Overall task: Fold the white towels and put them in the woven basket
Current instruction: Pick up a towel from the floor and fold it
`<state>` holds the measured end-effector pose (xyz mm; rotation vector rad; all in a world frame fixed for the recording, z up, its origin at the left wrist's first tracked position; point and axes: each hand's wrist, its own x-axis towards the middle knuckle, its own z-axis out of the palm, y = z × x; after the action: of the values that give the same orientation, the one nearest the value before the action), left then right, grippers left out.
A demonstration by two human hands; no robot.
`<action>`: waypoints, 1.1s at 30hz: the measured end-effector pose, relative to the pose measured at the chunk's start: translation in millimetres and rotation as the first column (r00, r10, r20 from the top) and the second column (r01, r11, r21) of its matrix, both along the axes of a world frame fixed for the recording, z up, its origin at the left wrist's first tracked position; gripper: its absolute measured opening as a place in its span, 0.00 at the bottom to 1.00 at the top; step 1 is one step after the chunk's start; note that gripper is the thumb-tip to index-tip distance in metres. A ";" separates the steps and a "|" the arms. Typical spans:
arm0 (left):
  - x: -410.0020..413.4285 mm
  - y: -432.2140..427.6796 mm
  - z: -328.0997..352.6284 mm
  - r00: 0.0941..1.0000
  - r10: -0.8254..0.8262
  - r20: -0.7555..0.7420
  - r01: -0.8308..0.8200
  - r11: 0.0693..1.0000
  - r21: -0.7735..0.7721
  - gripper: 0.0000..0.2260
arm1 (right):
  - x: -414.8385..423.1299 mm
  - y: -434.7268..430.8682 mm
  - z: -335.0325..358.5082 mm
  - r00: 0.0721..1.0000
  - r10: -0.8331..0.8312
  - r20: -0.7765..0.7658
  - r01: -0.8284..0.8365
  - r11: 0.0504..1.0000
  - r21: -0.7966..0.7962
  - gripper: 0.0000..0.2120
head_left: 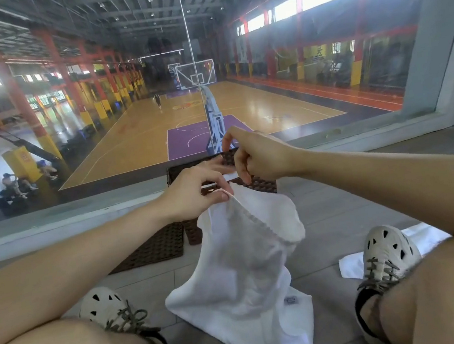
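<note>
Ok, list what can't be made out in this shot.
Head view:
- Basket: inside hidden by the left hand and right hand.
- Right hand's grip: fingers curl away, hold unclear.
- Towel: lower end cut by bottom edge.
- Second towel: partly under a shoe.

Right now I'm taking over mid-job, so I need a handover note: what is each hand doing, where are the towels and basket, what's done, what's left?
Left hand: pinches the top hem of the hanging white towel, unfolded, its lower end on the floor.
Right hand: curled at the same hem; grip unclear.
Woven basket: just behind the hands, contents hidden.
Second white towel: on the floor by the right shoe.
Done: no folded towel visible.
Left: fold both, place in basket.
</note>
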<state>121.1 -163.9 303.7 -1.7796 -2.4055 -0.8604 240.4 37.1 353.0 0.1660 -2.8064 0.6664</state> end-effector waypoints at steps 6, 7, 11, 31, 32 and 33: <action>2.8 8.1 -10.9 0.981 0.168 0.098 -0.168 0.986 -0.009 0.04 | -2.9 14.6 -17.8 0.967 -0.234 0.102 0.235 0.972 -0.001 0.11; -1.0 6.5 -12.8 0.975 0.210 0.070 -0.210 0.978 -0.005 0.04 | 0.3 18.5 -23.0 0.949 -0.294 0.109 0.290 0.955 0.057 0.05; -10.6 3.4 -15.7 0.925 0.370 0.084 -0.377 0.920 0.108 0.04 | 11.4 19.8 -44.8 0.884 -0.258 0.389 0.317 0.944 -0.095 0.35; -53.5 -10.0 130.9 0.800 0.544 -0.253 -0.550 0.833 0.053 0.09 | -42.5 35.3 131.1 0.886 -0.378 -0.270 0.452 0.834 0.317 0.12; -54.7 -10.6 154.2 0.782 0.585 -0.212 -0.567 0.811 0.147 0.08 | -38.7 34.8 155.7 0.863 -0.388 -0.324 0.481 0.826 0.293 0.11; -55.5 -11.2 173.5 0.778 0.605 -0.170 -0.562 0.791 0.240 0.05 | -33.7 35.0 176.4 0.846 -0.409 -0.342 0.507 0.814 0.282 0.11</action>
<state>65.6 -175.1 477.3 -0.8977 -2.3970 -0.6971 206.7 72.1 529.4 -0.3369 -2.5248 0.0004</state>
